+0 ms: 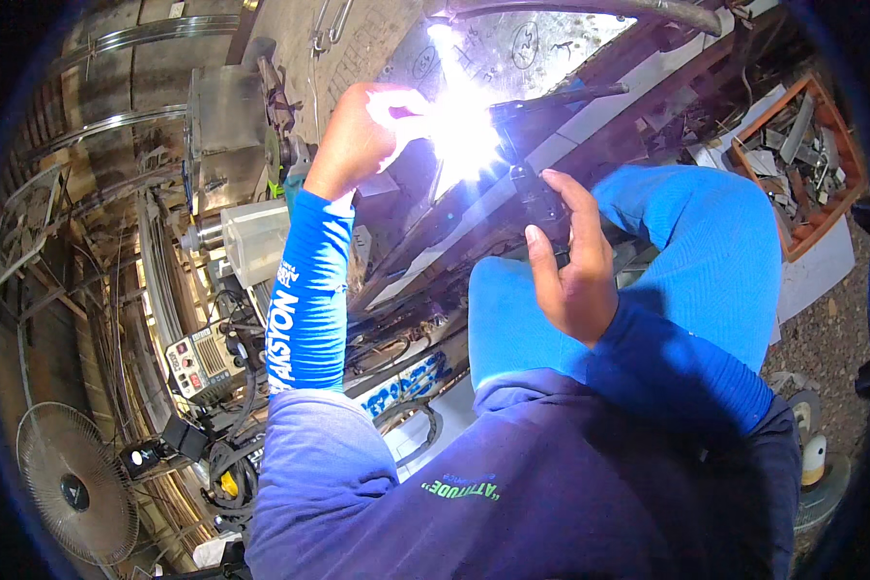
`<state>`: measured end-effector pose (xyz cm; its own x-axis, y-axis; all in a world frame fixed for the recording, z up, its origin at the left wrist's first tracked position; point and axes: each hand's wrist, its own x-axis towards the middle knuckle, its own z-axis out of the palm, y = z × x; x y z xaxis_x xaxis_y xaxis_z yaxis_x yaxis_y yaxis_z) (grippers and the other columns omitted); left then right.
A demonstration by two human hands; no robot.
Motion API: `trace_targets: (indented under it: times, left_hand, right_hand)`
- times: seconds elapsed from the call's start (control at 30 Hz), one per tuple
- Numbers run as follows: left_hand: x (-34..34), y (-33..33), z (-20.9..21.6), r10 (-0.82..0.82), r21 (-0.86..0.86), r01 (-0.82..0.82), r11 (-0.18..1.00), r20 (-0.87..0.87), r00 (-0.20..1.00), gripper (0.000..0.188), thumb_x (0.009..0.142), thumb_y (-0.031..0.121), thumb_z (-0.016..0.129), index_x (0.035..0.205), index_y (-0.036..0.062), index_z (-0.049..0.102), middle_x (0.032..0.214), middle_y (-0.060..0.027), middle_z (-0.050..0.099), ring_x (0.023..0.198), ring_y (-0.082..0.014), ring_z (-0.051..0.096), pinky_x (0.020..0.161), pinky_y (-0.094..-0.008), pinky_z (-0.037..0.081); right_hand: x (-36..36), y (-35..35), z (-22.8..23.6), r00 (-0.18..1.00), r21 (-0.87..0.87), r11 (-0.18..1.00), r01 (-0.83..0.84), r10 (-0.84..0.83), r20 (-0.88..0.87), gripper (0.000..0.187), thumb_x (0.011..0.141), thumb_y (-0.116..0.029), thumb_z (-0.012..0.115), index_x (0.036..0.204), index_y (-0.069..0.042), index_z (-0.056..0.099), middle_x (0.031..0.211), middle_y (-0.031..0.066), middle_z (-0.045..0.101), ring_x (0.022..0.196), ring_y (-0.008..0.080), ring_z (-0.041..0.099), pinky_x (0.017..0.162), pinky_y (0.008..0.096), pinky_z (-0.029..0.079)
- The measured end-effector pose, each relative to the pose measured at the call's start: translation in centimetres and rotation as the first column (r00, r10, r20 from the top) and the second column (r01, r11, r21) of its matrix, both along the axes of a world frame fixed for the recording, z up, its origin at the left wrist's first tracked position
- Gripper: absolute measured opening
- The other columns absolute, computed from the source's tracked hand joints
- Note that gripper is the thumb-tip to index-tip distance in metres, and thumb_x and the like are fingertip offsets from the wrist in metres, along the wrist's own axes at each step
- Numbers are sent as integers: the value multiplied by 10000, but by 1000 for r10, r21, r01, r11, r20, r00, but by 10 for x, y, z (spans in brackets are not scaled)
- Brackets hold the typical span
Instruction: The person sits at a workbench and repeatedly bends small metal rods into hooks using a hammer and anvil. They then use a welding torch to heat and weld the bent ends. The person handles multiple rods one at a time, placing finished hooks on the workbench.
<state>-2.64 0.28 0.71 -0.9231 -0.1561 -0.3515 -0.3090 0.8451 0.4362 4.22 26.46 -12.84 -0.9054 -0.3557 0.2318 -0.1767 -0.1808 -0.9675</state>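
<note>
A white welding glare [464,130] hides the middle of the work. My left hand [358,135] reaches into its left side with the fingers closed together; whatever they hold is lost in the brightness. To the right of the glare, my right hand [582,275] is curled around a black electrode holder [536,198], thumb and forefinger on either side of it. A dark metal bar [575,97] extends rightward from the glare. Beneath the work lies a grey metal plate [541,48] with markings. Blue sleeves cover both my forearms.
An orange-brown crate [744,159] of metal scraps stands at the right. On the left are a welding machine [203,364], black cables [242,459], a clear plastic container [254,242] and a fan [72,493]. A green-bodied power tool [297,174] lies beyond my left forearm.
</note>
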Motion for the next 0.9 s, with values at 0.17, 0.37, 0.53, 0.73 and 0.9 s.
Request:
trace_targets:
  times: [0.17,0.37,0.53,0.73,0.9]
  left_hand:
    - [1,-5,-8,64,71,-66,995,22,998,165,898,71,829,1038,-17,819,941,-86,814,849,-126,704,797,-283,549]
    - [-9,1,-4,62,-32,-60,998,41,997,181,894,48,828,1051,-41,810,944,-93,812,866,-129,714,817,-287,562]
    - [-7,-1,-8,62,-8,-62,998,12,998,164,889,64,826,1029,-21,819,914,-102,811,834,-139,712,795,-313,567]
    - [-14,2,1,7,-73,-3,997,52,999,173,864,114,832,991,-2,827,861,-95,806,794,-139,708,772,-348,573]
    - [-17,-35,-5,151,165,-171,971,129,980,153,840,29,831,968,-52,809,861,-100,796,794,-155,725,755,-322,580]
  right_hand:
    - [6,-4,-9,991,-55,998,-14,21,133,636,990,87,602,1566,29,340,1320,197,580,1174,216,621,1045,338,492]
    - [-6,-7,-12,978,-51,997,52,-40,206,601,967,26,654,1523,24,428,1400,246,569,1200,375,636,1066,419,494]
    - [-6,-4,-12,970,-107,994,37,-10,244,600,957,18,661,1517,16,445,1405,230,574,1193,371,632,1074,427,489]
    - [-14,-1,-19,961,-138,988,66,-25,274,595,959,4,670,1516,15,463,1397,196,593,1185,321,614,1076,405,472]
    - [-27,12,-17,964,-195,979,51,2,265,604,1004,4,635,1550,23,378,1353,207,585,1169,247,613,1059,381,479]
